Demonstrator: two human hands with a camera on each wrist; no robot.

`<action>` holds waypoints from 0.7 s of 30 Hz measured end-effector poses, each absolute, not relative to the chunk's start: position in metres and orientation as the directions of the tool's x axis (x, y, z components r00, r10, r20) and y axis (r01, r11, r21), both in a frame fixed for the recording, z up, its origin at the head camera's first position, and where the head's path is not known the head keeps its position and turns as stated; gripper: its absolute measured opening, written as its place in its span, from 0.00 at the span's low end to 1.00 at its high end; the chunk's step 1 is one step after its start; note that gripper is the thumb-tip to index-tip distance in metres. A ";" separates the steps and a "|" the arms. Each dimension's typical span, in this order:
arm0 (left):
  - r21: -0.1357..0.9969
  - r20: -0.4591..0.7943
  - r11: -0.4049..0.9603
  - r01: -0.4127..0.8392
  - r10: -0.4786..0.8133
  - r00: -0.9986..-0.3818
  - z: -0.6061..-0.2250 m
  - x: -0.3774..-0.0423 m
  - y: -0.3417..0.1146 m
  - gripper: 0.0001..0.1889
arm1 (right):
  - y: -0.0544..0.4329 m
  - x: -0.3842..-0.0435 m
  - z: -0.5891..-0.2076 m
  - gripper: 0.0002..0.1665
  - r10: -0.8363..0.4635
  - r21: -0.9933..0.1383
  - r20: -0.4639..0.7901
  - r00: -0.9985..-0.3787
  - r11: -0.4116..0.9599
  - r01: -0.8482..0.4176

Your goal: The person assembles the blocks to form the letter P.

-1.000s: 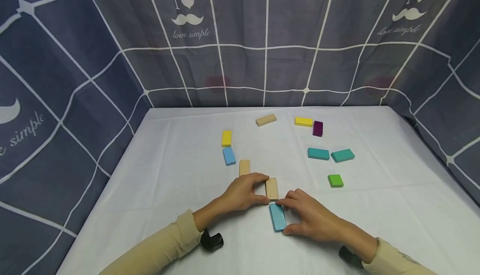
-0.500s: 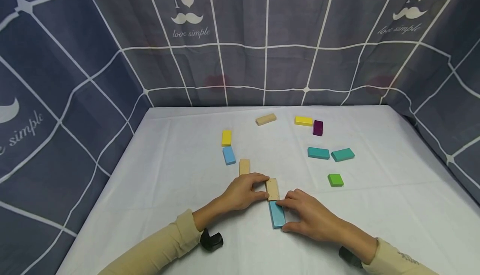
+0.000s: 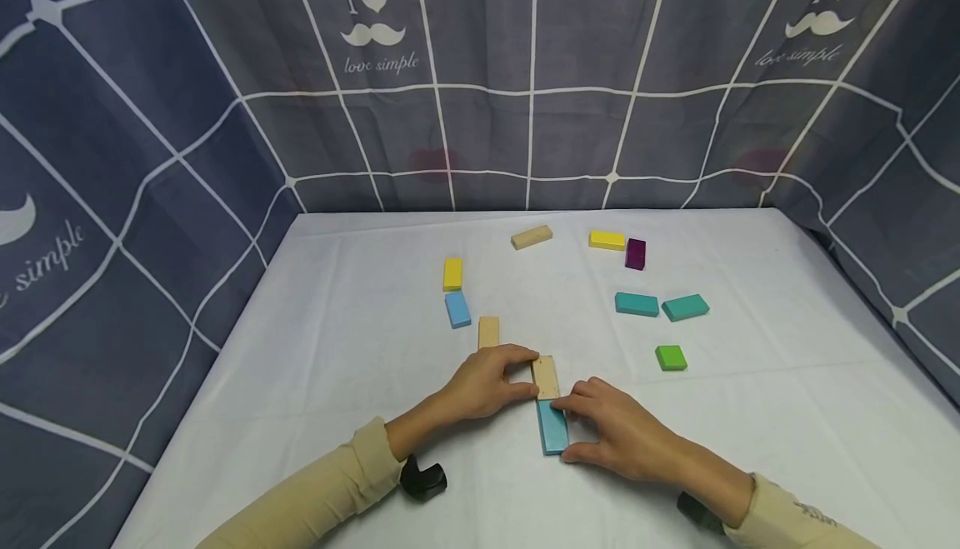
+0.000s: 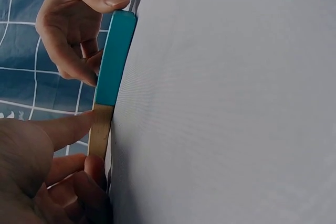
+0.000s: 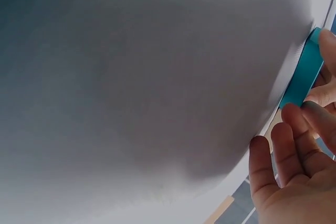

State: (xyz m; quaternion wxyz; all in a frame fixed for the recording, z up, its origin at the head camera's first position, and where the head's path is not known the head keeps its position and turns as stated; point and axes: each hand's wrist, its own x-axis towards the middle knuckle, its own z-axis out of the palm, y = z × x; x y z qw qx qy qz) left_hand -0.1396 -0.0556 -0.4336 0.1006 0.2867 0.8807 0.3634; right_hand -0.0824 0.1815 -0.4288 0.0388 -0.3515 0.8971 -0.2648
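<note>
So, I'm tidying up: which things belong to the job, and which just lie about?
In hand:
wooden block in left grip
cyan block in right grip

Probably lying about:
two other wooden blocks
yellow blocks
teal blocks
blue block
purple block
green block

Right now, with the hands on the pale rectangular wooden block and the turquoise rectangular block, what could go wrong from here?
The blocks meet end to end, so a firm push from the right hand on the turquoise rectangular block might knock the pale rectangular wooden block out of line.

The left hand partly covers a second pale wooden block in the head view; withdrawing carelessly could nudge it.
</note>
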 end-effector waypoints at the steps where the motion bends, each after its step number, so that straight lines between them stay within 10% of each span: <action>1: 0.697 0.032 0.571 0.433 0.579 -0.815 -0.433 -0.139 -0.056 0.25 | 0.182 -0.082 -0.429 0.32 -0.651 -0.506 0.121 -0.749 0.609 -0.611; 21: 0.705 0.022 0.571 0.421 0.576 -0.817 -0.432 -0.139 -0.056 0.25 | 0.179 -0.085 -0.431 0.43 -0.608 -0.571 0.069 -0.791 0.626 -0.531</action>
